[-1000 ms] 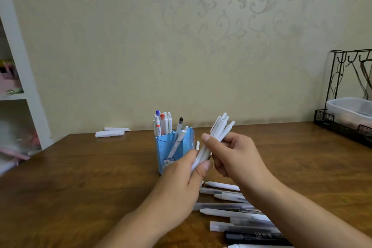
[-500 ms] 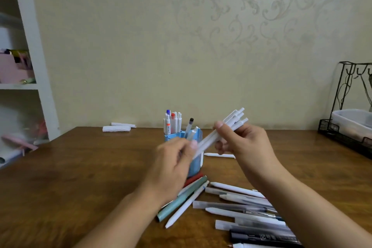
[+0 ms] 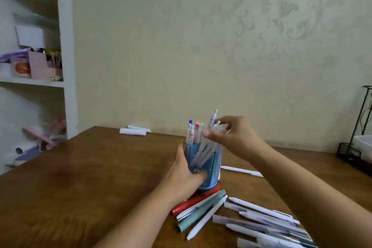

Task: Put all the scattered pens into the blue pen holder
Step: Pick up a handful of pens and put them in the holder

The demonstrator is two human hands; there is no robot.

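Two bare hands at work on a brown wooden table (image 3: pixel 100 177). Left hand (image 3: pixel 184 175) wrapped round the lower wall of the translucent blue plastic pen holder (image 3: pixel 209 169), thumb across its front. Right hand (image 3: pixel 233 137) above the rim, fingers curled on a bunch of white pens (image 3: pixel 203 151) standing slanted inside the holder, tips down. Behind them in the same holder, upright white pens with blue and red caps (image 3: pixel 192 133). Just in front of the holder, flat on the wood: a red pen (image 3: pixel 193 201), a grey-green pen (image 3: pixel 201 211), a white capped pen (image 3: pixel 207 217). Further right, a loose heap of white and clear pens (image 3: pixel 265 221). One lone white pen (image 3: pixel 240 170) to the right of the holder. Far back, a white paper roll (image 3: pixel 132 132).
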